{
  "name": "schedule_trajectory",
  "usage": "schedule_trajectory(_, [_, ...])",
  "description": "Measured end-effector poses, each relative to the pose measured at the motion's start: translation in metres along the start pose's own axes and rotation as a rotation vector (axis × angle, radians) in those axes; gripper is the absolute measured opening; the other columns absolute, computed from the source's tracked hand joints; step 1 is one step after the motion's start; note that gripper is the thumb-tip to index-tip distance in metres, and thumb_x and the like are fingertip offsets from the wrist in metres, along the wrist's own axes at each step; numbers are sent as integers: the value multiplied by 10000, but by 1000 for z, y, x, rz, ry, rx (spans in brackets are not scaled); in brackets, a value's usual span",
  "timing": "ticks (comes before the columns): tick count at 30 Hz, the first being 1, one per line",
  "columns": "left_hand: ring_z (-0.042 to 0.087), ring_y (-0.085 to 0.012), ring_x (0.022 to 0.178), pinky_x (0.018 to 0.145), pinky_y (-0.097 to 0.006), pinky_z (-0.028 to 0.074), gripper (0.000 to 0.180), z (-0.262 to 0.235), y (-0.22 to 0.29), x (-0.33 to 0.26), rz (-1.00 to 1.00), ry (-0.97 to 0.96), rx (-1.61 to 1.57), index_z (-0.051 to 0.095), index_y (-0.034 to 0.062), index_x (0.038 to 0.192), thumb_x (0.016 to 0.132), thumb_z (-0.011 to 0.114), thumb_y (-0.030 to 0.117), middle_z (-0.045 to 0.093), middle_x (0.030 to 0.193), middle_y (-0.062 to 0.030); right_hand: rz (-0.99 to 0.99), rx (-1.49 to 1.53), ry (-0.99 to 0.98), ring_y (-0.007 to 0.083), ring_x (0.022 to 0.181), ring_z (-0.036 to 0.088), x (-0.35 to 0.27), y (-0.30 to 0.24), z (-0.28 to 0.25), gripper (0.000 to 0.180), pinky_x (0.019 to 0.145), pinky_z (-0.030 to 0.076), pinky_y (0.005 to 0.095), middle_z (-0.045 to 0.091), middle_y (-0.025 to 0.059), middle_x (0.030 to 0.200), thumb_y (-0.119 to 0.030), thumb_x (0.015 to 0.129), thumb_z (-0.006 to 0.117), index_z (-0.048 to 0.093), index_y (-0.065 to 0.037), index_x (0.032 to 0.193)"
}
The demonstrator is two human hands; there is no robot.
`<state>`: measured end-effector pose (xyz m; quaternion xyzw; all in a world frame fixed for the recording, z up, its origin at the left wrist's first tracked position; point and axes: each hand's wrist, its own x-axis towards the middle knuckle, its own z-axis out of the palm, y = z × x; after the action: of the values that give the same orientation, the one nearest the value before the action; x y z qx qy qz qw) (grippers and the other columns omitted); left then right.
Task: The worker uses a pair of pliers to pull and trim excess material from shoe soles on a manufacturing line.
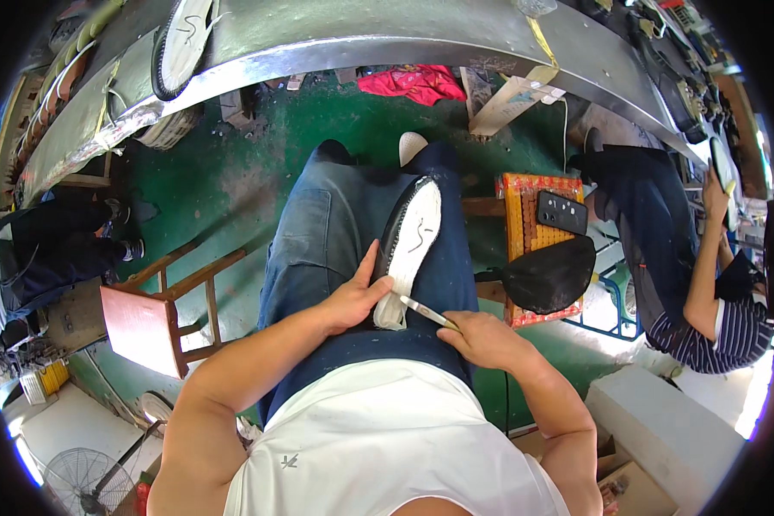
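A shoe (411, 234) with a white sole facing up and a black upper lies along my right thigh, over blue jeans. My left hand (355, 297) grips its heel end from the left, thumb raised along the sole's edge. My right hand (483, 337) holds a thin metal blade tool (423, 311) whose tip touches the heel of the sole. A dark squiggle is drawn on the sole's middle.
A curved metal workbench (335, 39) spans the top, with another white sole (185, 30) on it. A wooden stool (159, 314) stands to my left. To my right, an orange stool (529, 236) carries a phone and a black piece; a seated person (705, 318) is beyond it.
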<state>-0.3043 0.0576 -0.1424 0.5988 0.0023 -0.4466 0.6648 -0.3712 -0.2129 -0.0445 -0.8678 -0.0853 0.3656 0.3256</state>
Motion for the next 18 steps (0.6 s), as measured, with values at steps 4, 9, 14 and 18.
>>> schedule_trajectory(4, [290,-325,1511,1224,-358,240,942,11,-5,7,98,147,352,-11,37,1633,983,640,235,239,1639,-248,22,58,24,458,958,650,-7,-7,-24,347,828,505,520,681,250,999,-346,1028,550,629,-16,1100])
schedule_trajectory(9, [284,-361,1510,1225,-373,248,1055,5,-9,4,150,78,415,-56,2,1614,917,706,219,256,1602,-307,-47,40,267,471,946,646,34,-6,16,354,794,511,517,666,277,959,-324,1032,552,603,19,1102])
schedule_trajectory(14, [338,-343,1479,1211,-359,273,1077,3,1,0,143,11,276,-98,-32,1597,918,710,181,273,1595,-299,-155,241,477,323,731,671,58,-9,-15,328,709,527,421,653,159,748,-279,1055,483,599,11,955])
schedule_trajectory(18, [415,-301,1435,1186,-341,315,1072,-1,8,5,82,45,330,-101,-31,1597,924,709,171,375,1547,-288,38,324,286,233,721,676,97,8,-45,403,656,523,358,661,105,763,-335,1081,429,609,17,998])
